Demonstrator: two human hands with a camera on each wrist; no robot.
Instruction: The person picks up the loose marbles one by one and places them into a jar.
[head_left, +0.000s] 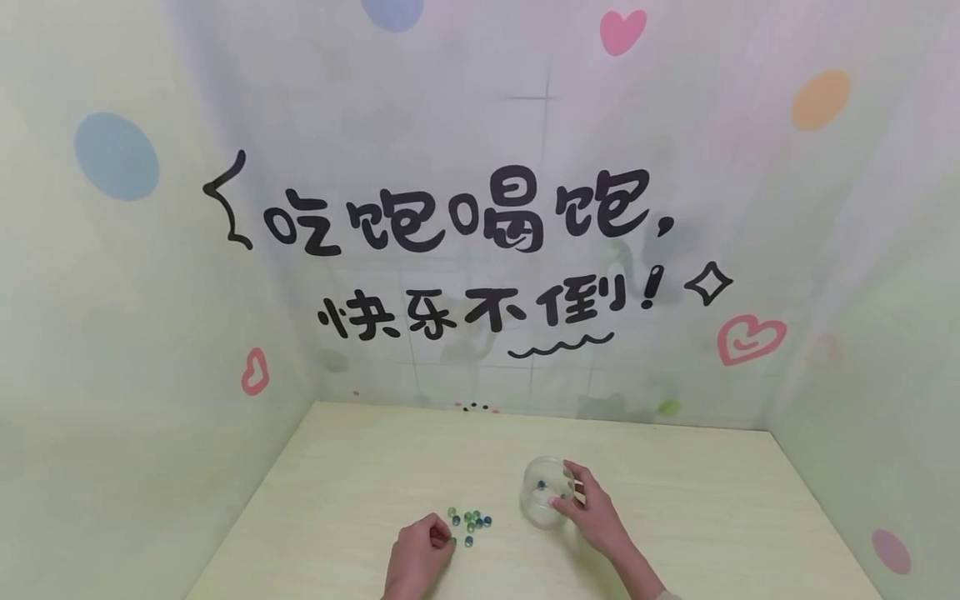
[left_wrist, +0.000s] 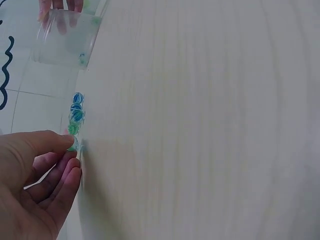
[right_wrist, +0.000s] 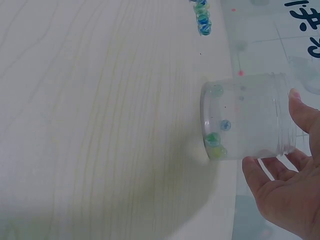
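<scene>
My left hand is at the near edge of a loose group of glass marbles; its thumb and fingertips pinch a marble low at the tabletop. Blue and green marbles lie just beyond those fingertips. A clear jar stands to the right of the group, with several blue, green and yellowish marbles at its bottom. My right hand grips the jar near its threaded rim, thumb on one side and fingers on the other, as the right wrist view shows.
The pale wood-grain table meets a back wall with black writing and coloured shapes. Light side walls stand at left and right.
</scene>
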